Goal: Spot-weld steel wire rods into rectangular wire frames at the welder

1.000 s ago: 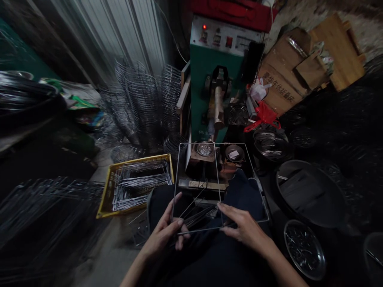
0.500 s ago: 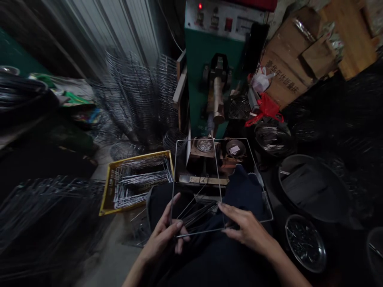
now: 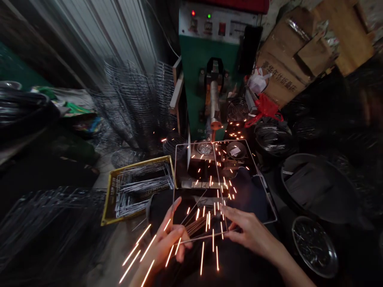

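Observation:
A rectangular wire frame point(image 3: 176, 175) lies flat over my lap, its far edge under the electrode of the green welding machine point(image 3: 213, 71). My left hand point(image 3: 167, 243) pinches the frame's near left corner, fingers closed on the wire. My right hand point(image 3: 251, 235) holds the near edge and a cross wire point(image 3: 220, 187) that runs up to the weld point. Orange sparks point(image 3: 209, 207) spray from the weld down over both hands. A bundle of loose straight wires point(image 3: 196, 223) rests on my lap between the hands.
A yellow crate point(image 3: 109, 199) of bent wire frames stands at the left. Stacks of wire racks point(image 3: 137, 103) lean behind it. Round metal pans point(image 3: 317, 249) of small parts and a black basin point(image 3: 317, 187) sit at the right, cardboard boxes point(image 3: 284, 79) beyond.
Sparks now fly from the weld point and a green lamp on the machine has lit. Both hands keep their hold on the frame; the view has shifted slightly.

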Demonstrator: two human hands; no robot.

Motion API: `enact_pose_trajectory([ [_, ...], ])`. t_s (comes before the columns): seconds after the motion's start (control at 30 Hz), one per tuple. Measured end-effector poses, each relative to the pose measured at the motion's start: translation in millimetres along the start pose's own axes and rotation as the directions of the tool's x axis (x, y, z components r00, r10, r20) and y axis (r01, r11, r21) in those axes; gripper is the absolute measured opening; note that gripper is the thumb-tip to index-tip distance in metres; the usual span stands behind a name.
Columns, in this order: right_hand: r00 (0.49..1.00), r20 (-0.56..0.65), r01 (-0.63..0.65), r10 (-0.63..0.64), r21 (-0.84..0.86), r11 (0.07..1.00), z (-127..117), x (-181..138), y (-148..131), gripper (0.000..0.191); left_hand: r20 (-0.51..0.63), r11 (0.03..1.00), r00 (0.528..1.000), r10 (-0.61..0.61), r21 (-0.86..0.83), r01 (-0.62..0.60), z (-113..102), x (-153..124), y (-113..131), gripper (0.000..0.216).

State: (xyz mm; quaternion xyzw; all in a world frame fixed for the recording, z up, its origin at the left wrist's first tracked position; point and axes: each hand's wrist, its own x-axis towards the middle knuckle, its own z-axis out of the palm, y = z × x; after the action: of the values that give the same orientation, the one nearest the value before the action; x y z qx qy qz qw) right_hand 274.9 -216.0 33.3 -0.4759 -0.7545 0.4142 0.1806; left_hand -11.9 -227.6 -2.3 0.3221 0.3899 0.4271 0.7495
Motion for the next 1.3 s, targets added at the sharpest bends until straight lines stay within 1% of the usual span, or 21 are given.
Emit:
enact_pose_trajectory([
  [0.1,0.999,-0.036,0.026,-0.027,-0.028,0.999,1,3,0,0.073,-0.001,0.999,1.0,-0.009,-0.033,0.009,0,2,1,0.087],
  [0.17,0.992,-0.096,0.078,-0.086,-0.078,0.994,-3,13,4,0.071,0.013,1.0,1.0,0.018,-0.022,-0.018,-1,14,8,0.086],
  [0.2,0.985,-0.13,0.099,-0.114,-0.115,0.988,-8,21,6,0.071,0.033,0.999,0.998,0.046,-0.013,-0.045,-3,24,14,0.087],
  [0.27,0.968,-0.196,0.111,-0.154,-0.214,0.971,-22,46,14,0.071,0.092,0.995,0.991,0.099,0.003,-0.1,-7,55,29,0.09],
  [0.4,0.926,-0.32,0.056,-0.2,-0.408,0.911,-63,117,33,0.069,0.137,0.983,0.975,0.177,0.03,-0.182,-20,133,64,0.092],
  [0.5,0.905,-0.347,0.062,-0.247,-0.465,0.883,-93,164,43,0.062,0.152,0.974,0.965,0.216,0.041,-0.225,-28,182,90,0.091],
  [0.6,0.894,-0.329,0.124,-0.303,-0.47,0.874,-114,195,50,0.052,0.147,0.967,0.96,0.239,0.052,-0.249,-33,212,109,0.09],
  [0.7,0.878,-0.335,0.165,-0.342,-0.459,0.873,-123,213,56,0.049,0.135,0.968,0.962,0.237,0.056,-0.246,-35,226,123,0.09],
  [0.87,0.84,-0.407,0.151,-0.358,-0.458,0.876,-125,231,59,0.046,0.114,0.962,0.958,0.263,0.043,-0.269,-36,235,136,0.088],
  [0.93,0.834,-0.42,0.143,-0.358,-0.462,0.875,-126,235,57,0.046,0.1,0.963,0.96,0.262,0.038,-0.267,-36,238,139,0.088],
  [1.13,0.845,-0.41,0.137,-0.343,-0.454,0.88,-131,244,52,0.041,0.09,0.961,0.959,0.267,0.045,-0.272,-42,248,143,0.088],
  [1.3,0.849,-0.399,0.138,-0.345,-0.463,0.875,-126,247,54,0.041,0.099,0.965,0.961,0.257,0.036,-0.261,-49,250,139,0.087],
])
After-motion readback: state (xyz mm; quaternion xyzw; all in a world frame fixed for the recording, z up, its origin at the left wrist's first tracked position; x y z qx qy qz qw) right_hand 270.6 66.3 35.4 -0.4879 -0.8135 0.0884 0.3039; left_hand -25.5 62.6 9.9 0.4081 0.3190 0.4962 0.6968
